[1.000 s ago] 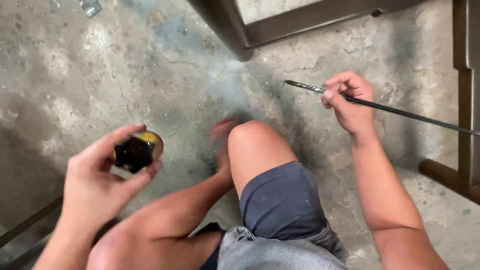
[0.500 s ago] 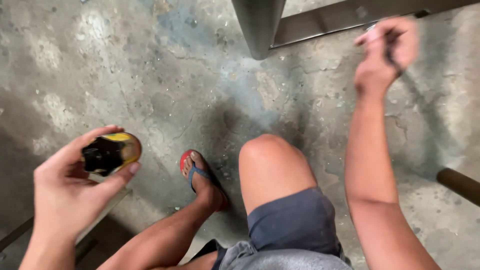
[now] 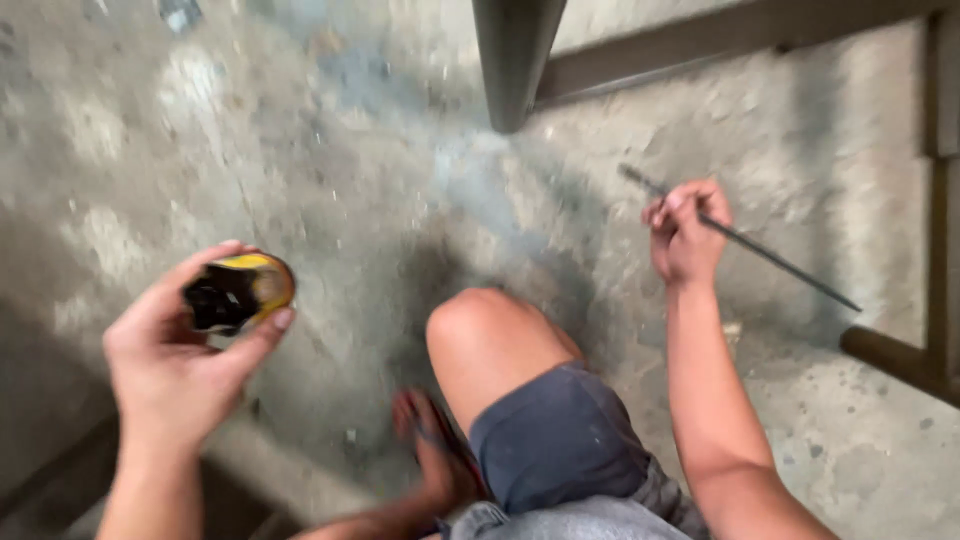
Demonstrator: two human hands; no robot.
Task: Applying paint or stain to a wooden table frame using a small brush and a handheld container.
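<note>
Low at the left, the small round tin [image 3: 240,292] with a yellow rim sits in the left hand [image 3: 175,365] — thumb on the near side, fingers curled over the far side, so the grip is pinching the tin with its open, dark inside tilted up toward the camera and within reach. Across at the right, the right hand [image 3: 688,232] is closed around a long thin rod [image 3: 745,240], fingers pressed on it like a pen; its far-left tip points out over the floor while the rest trails right and nearer. Between the hands, a bare knee [image 3: 485,335] in dark shorts [image 3: 560,440] is raised, a foot in a red sandal [image 3: 430,440] planted on the stained concrete floor [image 3: 330,150]. A grey metal post [image 3: 515,55] and dark frame bars [image 3: 895,355] stand beyond.
</note>
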